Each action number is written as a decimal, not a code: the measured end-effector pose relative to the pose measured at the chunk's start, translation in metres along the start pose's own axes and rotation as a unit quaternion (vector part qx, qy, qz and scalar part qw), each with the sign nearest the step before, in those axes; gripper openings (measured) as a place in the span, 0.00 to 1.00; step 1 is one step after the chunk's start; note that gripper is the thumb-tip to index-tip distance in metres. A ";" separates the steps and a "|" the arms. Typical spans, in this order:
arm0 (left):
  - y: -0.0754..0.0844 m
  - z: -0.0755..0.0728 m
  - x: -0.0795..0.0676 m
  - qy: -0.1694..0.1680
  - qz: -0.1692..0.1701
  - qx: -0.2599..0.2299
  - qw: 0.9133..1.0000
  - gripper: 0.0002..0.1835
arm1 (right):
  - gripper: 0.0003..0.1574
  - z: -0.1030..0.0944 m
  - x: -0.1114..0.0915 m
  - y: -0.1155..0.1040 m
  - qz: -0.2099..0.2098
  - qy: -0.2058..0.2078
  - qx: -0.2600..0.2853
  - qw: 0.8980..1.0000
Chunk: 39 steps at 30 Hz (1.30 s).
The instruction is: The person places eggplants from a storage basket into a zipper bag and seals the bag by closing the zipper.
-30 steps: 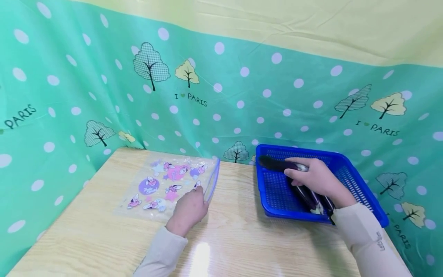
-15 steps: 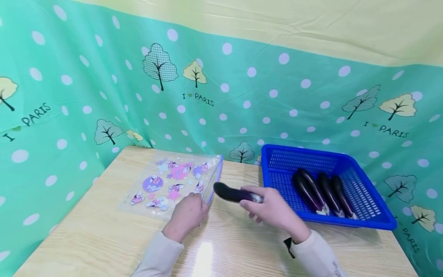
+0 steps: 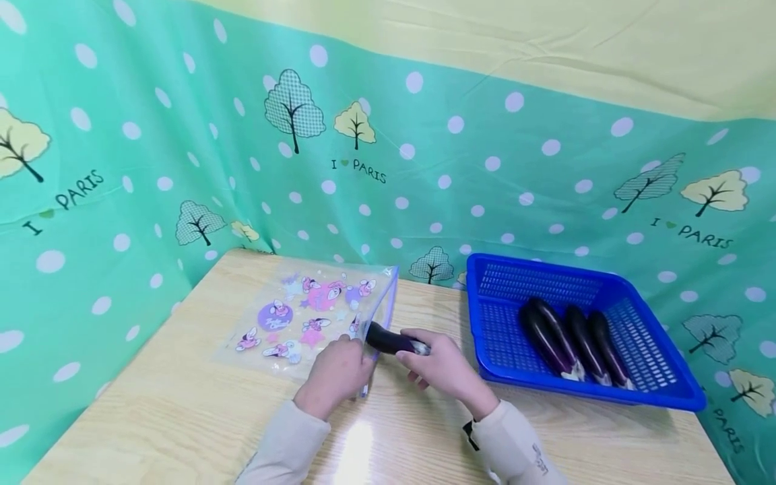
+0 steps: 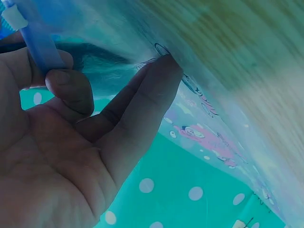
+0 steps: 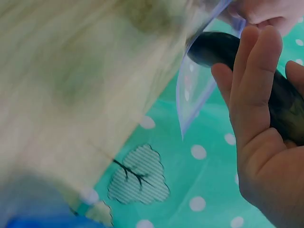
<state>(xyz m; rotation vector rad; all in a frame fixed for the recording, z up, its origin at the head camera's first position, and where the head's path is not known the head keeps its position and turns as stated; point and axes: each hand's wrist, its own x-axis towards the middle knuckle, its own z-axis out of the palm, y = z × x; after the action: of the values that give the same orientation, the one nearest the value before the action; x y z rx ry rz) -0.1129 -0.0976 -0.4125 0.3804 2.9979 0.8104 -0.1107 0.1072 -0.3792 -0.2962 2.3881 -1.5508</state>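
My left hand (image 3: 339,374) pinches the purple zip edge of a clear plastic zip bag (image 3: 309,337) printed with pink and purple cartoon figures. In the left wrist view, thumb and forefinger hold that zip strip (image 4: 40,42), while the other fingers stretch along the film. The bag lies on the table, its mouth parted toward the right. My right hand (image 3: 445,367) grips a dark purple eggplant (image 3: 391,342) by its stem end. The eggplant's rounded tip is at the bag's mouth, just within the edge in the right wrist view. Several more eggplants (image 3: 545,337) lie in a blue basket (image 3: 582,394).
The blue basket stands at the table's right side, close to the back curtain. A wooden table (image 3: 182,404) carries everything. A green dotted curtain (image 3: 376,222) hangs along the back and left edges.
The right hand has lifted one eggplant out of the basket and carried it left to the bag's mouth. The left hand stays at the bag's edge, and the mouth now gapes wider.
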 end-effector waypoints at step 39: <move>0.003 0.002 -0.002 0.003 0.016 0.048 0.999 0.12 | 0.26 0.027 0.125 0.017 0.084 0.009 0.245 0.966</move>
<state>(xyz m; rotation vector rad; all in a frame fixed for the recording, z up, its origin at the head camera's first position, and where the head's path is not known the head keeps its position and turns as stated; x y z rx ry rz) -0.1102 -0.0947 -0.4135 0.4298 3.0515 0.6724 -0.2194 0.0507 -0.4202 0.0254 1.8935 -1.9876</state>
